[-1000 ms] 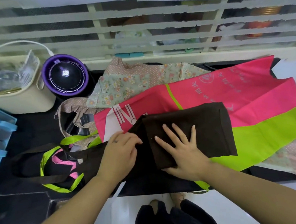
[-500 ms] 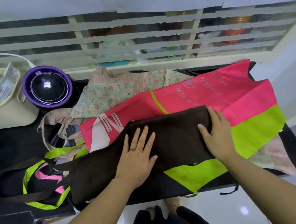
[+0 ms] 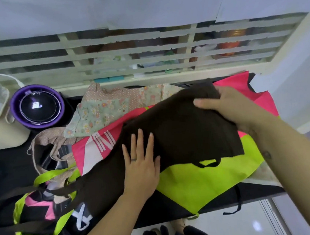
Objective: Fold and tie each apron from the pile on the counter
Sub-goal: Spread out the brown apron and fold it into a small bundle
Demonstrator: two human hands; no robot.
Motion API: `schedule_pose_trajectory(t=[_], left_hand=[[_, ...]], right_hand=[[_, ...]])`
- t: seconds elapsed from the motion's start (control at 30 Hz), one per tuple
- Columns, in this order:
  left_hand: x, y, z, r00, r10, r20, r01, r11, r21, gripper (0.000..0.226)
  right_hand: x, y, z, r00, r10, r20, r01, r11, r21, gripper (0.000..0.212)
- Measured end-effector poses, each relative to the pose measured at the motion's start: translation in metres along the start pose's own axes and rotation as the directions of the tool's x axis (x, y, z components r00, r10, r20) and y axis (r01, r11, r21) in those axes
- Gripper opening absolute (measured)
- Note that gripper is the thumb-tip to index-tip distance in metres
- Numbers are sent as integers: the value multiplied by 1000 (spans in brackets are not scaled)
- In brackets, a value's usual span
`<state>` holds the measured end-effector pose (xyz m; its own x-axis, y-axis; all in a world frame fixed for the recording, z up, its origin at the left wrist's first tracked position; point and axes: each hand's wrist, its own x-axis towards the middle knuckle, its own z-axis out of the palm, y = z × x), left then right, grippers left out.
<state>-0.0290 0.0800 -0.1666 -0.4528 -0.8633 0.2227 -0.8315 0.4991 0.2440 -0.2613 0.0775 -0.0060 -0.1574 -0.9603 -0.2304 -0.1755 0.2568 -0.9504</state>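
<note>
Two hands folding the brown apron over the pile.
Near the front edge of the dark bench (image 3: 207, 205), the left hand (image 3: 141, 168) lies flat with fingers spread, pinning the brown apron (image 3: 180, 133); the right hand (image 3: 231, 109), flat on the cloth half a second ago, now pinches its right end and lifts it, probably starting a fold. Beneath lie a pink and green apron (image 3: 195, 182) and a floral apron (image 3: 100, 111); a slatted window (image 3: 124, 51) stands behind.

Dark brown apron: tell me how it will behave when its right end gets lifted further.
The dark brown apron will probably flop: it already drapes and creases where the right hand lifts it. It looks light. Its thin tie dangles loose and may snag. The left hand, pressed flat, likely stops sliding.
</note>
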Motion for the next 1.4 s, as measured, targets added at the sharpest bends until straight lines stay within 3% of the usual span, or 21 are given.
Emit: schedule_pose_trajectory(t=[0.13, 0.2, 0.3, 0.37, 0.4, 0.43, 0.47, 0.5, 0.57, 0.6, 0.67, 0.8, 0.9, 1.0, 1.1, 1.2, 1.27, 1.33, 1.4], left_hand=[[50, 25, -9, 1000, 11, 11, -11, 1000, -20, 62], [76, 38, -12, 999, 39, 36, -38, 999, -14, 61], [111, 54, -25, 994, 61, 89, -55, 996, -63, 60], [129, 59, -29, 987, 34, 155, 3, 973, -232, 55], [138, 60, -33, 970, -17, 242, 113, 915, -388, 50], [144, 58, -36, 929, -74, 363, 283, 774, -566, 45], [149, 55, -39, 861, -115, 495, 474, 535, -700, 37], [150, 51, -40, 784, -104, 612, 615, 265, -743, 30], [147, 36, -44, 684, -49, 728, 717, -139, -683, 24], [145, 27, -48, 667, -40, 744, 710, -268, -651, 26], [133, 6, -59, 675, -9, 737, 678, -385, -626, 33], [107, -35, -82, 647, 28, 762, 729, -318, -606, 58], [90, -53, -91, 630, -21, 776, 753, -231, -617, 63], [74, -64, -93, 634, -116, 765, 737, -212, -642, 60], [64, -61, -94, 683, -166, 711, 679, -216, -702, 62], [58, -48, -88, 751, -252, 610, 598, -134, -791, 39], [57, -41, -81, 773, -390, 500, 554, 32, -832, 43], [57, -39, -73, 781, -489, 389, 534, 201, -821, 54], [58, -39, -65, 753, -555, 355, 538, 206, -818, 56]], right_hand=[[17, -52, -27, 1000, 0, -19, -2, 994, -112, 13], [22, -71, -35, 997, -52, -48, 37, 962, -271, 12], [30, -89, -38, 983, -155, -94, 76, 824, -561, 19], [34, -96, -31, 979, -194, -67, 105, 751, -651, 23], [36, -98, -25, 978, -204, -37, 126, 729, -673, 22], [38, -97, -17, 978, -207, -4, 145, 702, -697, 20], [39, -95, -8, 979, -204, 28, 162, 678, -717, 18], [41, -90, 2, 978, -203, 58, 180, 661, -728, 16], [42, -75, 24, 974, -195, 116, 218, 660, -719, 16], [42, -67, 36, 973, -185, 137, 226, 666, -711, 18], [40, -46, 62, 969, -164, 183, 246, 669, -701, 20], [35, -16, 111, 969, -168, 179, 245, 718, -652, 12], [36, 2, 136, 981, -143, 128, 192, 771, -607, 15], [39, 20, 150, 986, -88, 142, 154, 807, -570, 38], [36, 28, 145, 969, -34, 244, 162, 835, -526, 55], [32, 35, 130, 965, -63, 255, 169, 893, -417, 43], [27, 42, 115, 982, -188, 35, 189, 929, -317, 23], [19, 52, 97, 935, -199, -294, 128, 962, -243, 10], [6, 66, 81, 867, -82, -492, 22, 992, -128, 5]])
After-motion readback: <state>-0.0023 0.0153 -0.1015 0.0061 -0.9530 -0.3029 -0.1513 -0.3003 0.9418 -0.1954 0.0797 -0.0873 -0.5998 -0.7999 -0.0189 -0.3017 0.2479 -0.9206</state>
